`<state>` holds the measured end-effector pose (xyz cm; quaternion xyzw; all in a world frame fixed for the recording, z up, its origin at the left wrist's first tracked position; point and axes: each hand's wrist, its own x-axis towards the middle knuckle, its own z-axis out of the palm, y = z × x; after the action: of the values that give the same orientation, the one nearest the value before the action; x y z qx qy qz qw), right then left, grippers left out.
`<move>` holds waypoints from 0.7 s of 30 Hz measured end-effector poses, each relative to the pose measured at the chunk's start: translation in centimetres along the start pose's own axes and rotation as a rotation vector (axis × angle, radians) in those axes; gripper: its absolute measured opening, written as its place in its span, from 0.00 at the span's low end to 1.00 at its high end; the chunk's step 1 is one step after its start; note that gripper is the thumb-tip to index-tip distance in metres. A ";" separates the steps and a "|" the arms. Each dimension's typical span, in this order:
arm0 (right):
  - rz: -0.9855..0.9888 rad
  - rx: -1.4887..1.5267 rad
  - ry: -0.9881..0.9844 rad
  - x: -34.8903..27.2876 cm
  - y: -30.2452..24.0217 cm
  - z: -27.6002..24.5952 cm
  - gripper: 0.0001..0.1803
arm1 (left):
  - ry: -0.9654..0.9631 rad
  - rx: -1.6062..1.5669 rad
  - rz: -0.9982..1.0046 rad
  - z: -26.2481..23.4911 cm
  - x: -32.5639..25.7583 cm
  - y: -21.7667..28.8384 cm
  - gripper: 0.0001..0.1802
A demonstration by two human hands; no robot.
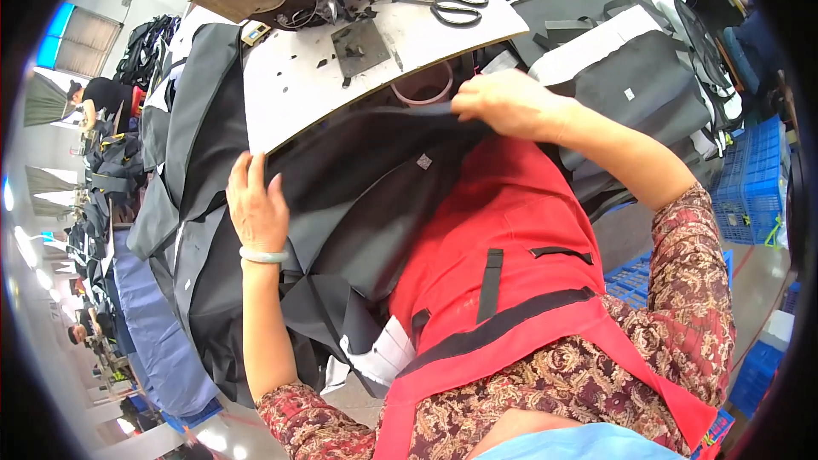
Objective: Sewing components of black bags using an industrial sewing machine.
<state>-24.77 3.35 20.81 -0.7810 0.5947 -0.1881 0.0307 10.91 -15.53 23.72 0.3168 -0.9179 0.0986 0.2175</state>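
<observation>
My right hand [509, 108], toward one o'clock, has its fingers closed on the edge of the black cloth [358, 175]. My left hand [259, 215], at nine o'clock, is open, fingers spread; I can't tell how firmly they touch the cloth. The cloth stretches between my hands, just below the edge of the white table [281, 94]. It looks smooth and dark with a dull sheen, soft folds slanting toward seven o'clock, and a small pale square tag [423, 161] showing near my right hand.
</observation>
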 end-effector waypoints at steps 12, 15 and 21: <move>0.296 0.409 -0.135 2.5 -4.9 -5.7 0.12 | -0.425 -0.948 -0.022 1.5 2.0 8.0 0.14; 0.316 0.581 0.097 2.9 -4.0 -2.2 0.11 | -0.617 -0.832 -0.060 1.2 3.5 7.4 0.17; 0.234 0.975 0.450 7.6 -5.2 1.6 0.13 | -0.103 -1.061 -0.110 2.4 6.1 10.9 0.12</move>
<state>-17.77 -2.60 22.72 -0.5457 0.5134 -0.5994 0.2818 -1.06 -11.06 23.94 0.2154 -0.8333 -0.4059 0.3074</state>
